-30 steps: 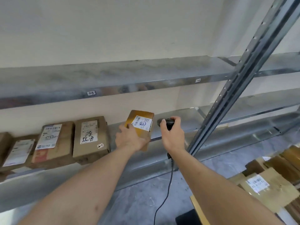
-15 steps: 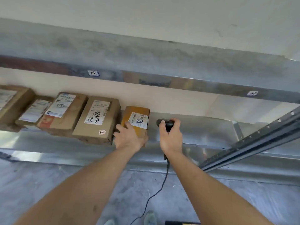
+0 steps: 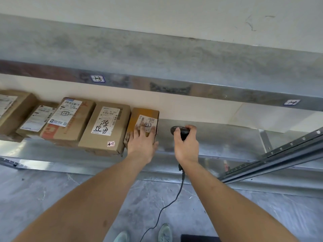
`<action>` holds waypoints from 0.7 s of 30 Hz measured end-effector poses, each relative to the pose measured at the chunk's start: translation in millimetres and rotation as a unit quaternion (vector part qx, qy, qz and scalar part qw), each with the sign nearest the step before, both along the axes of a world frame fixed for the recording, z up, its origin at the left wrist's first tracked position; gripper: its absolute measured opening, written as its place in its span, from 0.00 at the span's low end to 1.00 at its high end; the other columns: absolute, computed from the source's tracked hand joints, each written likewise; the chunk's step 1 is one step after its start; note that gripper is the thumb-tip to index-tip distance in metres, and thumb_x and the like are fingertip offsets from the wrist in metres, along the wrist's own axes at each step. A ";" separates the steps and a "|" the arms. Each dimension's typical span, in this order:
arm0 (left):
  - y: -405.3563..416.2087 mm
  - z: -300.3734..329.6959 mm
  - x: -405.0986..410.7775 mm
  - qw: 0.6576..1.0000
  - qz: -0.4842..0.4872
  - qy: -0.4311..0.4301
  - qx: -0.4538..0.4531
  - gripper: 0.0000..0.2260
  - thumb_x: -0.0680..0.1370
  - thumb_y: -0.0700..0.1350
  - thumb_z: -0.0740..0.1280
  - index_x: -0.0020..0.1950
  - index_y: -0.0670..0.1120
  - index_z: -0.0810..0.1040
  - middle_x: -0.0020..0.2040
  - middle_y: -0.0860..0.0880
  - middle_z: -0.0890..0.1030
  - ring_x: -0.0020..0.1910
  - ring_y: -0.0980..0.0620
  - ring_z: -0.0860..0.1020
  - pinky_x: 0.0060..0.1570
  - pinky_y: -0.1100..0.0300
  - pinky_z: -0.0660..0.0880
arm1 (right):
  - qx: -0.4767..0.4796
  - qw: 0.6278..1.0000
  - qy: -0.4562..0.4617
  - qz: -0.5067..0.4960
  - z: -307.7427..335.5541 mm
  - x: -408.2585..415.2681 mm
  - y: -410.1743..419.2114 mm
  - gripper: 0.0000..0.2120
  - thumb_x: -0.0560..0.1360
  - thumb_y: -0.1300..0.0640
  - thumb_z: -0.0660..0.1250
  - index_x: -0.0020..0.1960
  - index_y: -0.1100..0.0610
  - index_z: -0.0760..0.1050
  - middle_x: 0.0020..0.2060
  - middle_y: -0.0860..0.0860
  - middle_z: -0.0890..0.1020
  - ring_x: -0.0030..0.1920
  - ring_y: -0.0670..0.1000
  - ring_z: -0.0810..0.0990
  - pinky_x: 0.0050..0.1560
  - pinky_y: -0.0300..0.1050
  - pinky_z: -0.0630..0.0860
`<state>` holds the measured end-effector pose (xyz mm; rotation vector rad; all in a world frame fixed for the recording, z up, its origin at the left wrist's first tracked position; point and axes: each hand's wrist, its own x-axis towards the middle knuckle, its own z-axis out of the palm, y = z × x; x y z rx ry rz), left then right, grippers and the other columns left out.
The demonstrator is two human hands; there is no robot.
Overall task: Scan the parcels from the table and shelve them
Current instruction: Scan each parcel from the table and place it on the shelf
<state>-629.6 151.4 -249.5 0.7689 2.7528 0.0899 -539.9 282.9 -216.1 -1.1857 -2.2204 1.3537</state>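
Released from its grip, small box point(image 3: 142, 125) stands shelved at shelf point(image 3: 218, 137) front edge under flattened left hand point(image 3: 142, 145); right hand point(image 3: 186, 145) clasps scanner point(image 3: 180, 131).

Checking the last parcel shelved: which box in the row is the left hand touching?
The small box at the right end of the row. The left hand lies flat on it; the larger box with black handwriting sits beside it, untouched.
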 end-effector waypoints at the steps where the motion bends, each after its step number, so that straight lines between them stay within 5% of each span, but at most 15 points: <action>1: -0.9 -0.3 -1.0 1.000 0.005 -0.002 -0.005 0.30 0.86 0.60 0.53 0.86 0.54 0.47 0.86 0.40 0.46 0.84 0.34 0.46 0.81 0.40 0.51 | -0.001 1.000 -0.001 -0.002 0.8 -0.9 -0.6 0.17 0.84 0.43 0.62 0.68 0.50 0.66 0.43 0.45 0.80 0.48 0.56 0.82 0.52 0.51 0.79; 10: 8.8 12.9 -15.2 0.997 -0.009 -0.037 -0.069 0.35 0.84 0.66 0.51 0.86 0.51 0.47 0.85 0.36 0.45 0.83 0.31 0.48 0.79 0.37 0.53 | -0.002 1.000 0.003 -0.017 11.0 0.7 -10.1 0.18 0.84 0.42 0.62 0.69 0.50 0.66 0.45 0.47 0.80 0.49 0.55 0.82 0.54 0.51 0.79; 21: -14.3 67.4 -16.2 0.990 -0.136 0.026 -0.008 0.29 0.83 0.60 0.58 0.79 0.43 0.64 0.76 0.40 0.68 0.73 0.35 0.68 0.69 0.42 0.71 | 0.004 0.995 0.058 -0.082 51.6 26.3 -41.8 0.14 0.84 0.43 0.63 0.64 0.49 0.66 0.44 0.44 0.78 0.49 0.54 0.80 0.54 0.51 0.77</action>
